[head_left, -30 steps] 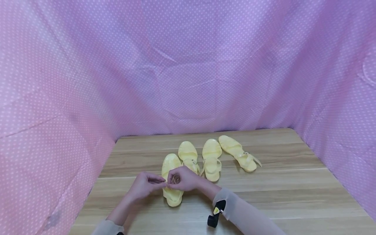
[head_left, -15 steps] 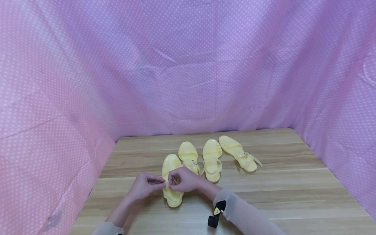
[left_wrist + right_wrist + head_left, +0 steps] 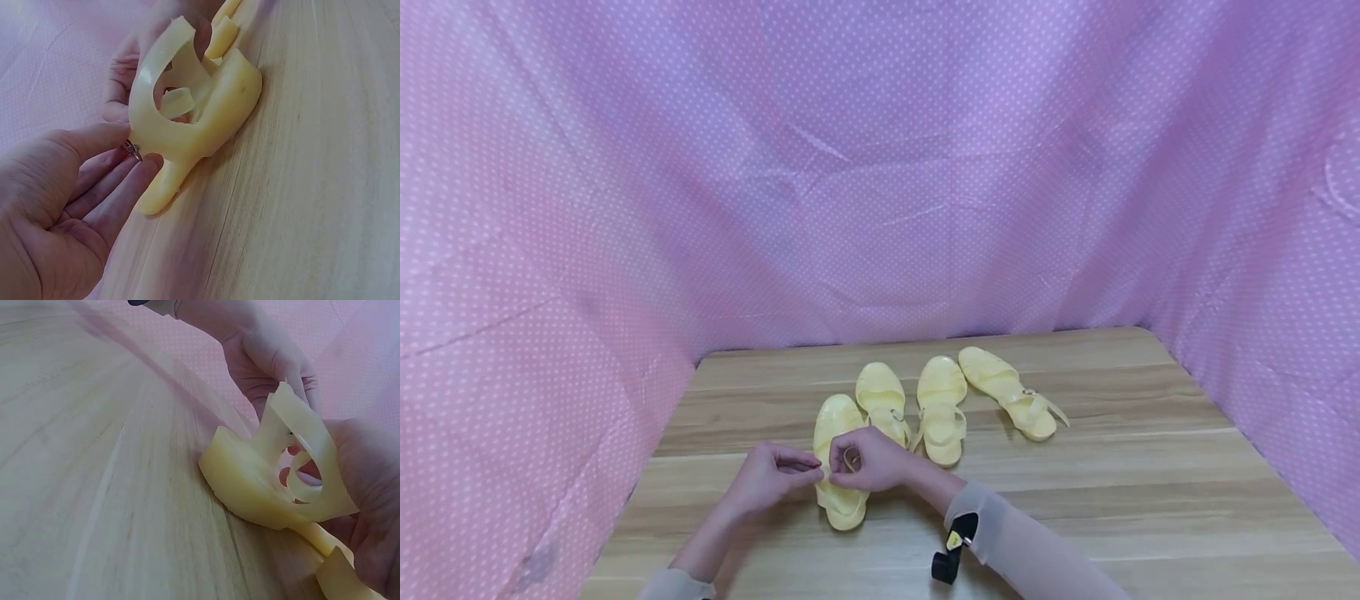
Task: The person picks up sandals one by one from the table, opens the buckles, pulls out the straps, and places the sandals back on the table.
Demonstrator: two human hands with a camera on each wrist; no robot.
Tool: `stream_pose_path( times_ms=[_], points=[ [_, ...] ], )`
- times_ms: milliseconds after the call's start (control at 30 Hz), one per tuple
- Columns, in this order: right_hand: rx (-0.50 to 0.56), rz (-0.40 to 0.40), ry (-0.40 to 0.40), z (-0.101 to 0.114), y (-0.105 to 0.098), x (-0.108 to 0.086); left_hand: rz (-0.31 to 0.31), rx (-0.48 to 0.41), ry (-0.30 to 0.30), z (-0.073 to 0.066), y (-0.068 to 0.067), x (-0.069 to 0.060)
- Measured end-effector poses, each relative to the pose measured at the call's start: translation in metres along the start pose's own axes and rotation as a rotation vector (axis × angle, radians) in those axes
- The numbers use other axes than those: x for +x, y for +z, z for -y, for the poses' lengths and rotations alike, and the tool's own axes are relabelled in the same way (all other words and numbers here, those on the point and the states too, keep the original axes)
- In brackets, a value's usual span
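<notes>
A pale yellow jelly sandal (image 3: pixel 835 417) lies toe-away at the left of a row of matching sandals. My left hand (image 3: pixel 766 477) pinches its side by the small metal buckle (image 3: pixel 132 150), between thumb and fingers. From the other side my right hand (image 3: pixel 874 459) reaches over the sandal and pinches the thin ankle strap (image 3: pixel 850 459), which bends into a loop. In the right wrist view, part of that strap (image 3: pixel 302 472) curls inside the heel opening. The strap's tip and its exact place at the buckle are hidden by the fingers.
Beside it lie a second sandal (image 3: pixel 880 388), partly behind my right hand, a third sandal (image 3: pixel 940 383), and a slanted sandal (image 3: pixel 992 372) with a loose strap. The wooden table (image 3: pixel 1150 467) backs onto a pink dotted cloth (image 3: pixel 880 208). A black wrist strap (image 3: pixel 945 567) hangs from my right sleeve.
Both hands stay almost in place at the sandal. The right fingers shift only slightly around the strap, and the other sandals have not moved.
</notes>
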State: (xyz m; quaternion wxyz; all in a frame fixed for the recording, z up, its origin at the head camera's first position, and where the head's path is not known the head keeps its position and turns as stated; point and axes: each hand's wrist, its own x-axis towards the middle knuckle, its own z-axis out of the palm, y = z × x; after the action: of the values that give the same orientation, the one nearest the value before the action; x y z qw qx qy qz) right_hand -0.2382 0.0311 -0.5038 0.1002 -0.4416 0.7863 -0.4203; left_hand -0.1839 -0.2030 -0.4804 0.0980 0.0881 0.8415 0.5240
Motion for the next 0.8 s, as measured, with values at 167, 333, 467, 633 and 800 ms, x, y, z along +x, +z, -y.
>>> stream_pose_path(
  times_ms=[167,333,467,633,800],
  points=[
    [-0.008,-0.078,0.008,0.000,0.002,-0.004,-0.001,-0.005,0.014,-0.002,0.003,0.002],
    [-0.137,-0.146,0.026,0.016,0.002,-0.015,-0.069,0.067,0.054,-0.007,0.002,0.012],
    [-0.271,-0.125,0.094,0.038,0.003,-0.031,-0.147,0.217,0.049,-0.018,-0.002,0.034],
    [-0.368,-0.087,0.157,0.056,0.011,-0.050,-0.074,0.392,0.020,-0.020,-0.003,0.067],
    [-0.483,-0.058,0.150,0.057,0.025,-0.053,0.011,0.466,0.015,-0.014,0.000,0.089]
  ],
)
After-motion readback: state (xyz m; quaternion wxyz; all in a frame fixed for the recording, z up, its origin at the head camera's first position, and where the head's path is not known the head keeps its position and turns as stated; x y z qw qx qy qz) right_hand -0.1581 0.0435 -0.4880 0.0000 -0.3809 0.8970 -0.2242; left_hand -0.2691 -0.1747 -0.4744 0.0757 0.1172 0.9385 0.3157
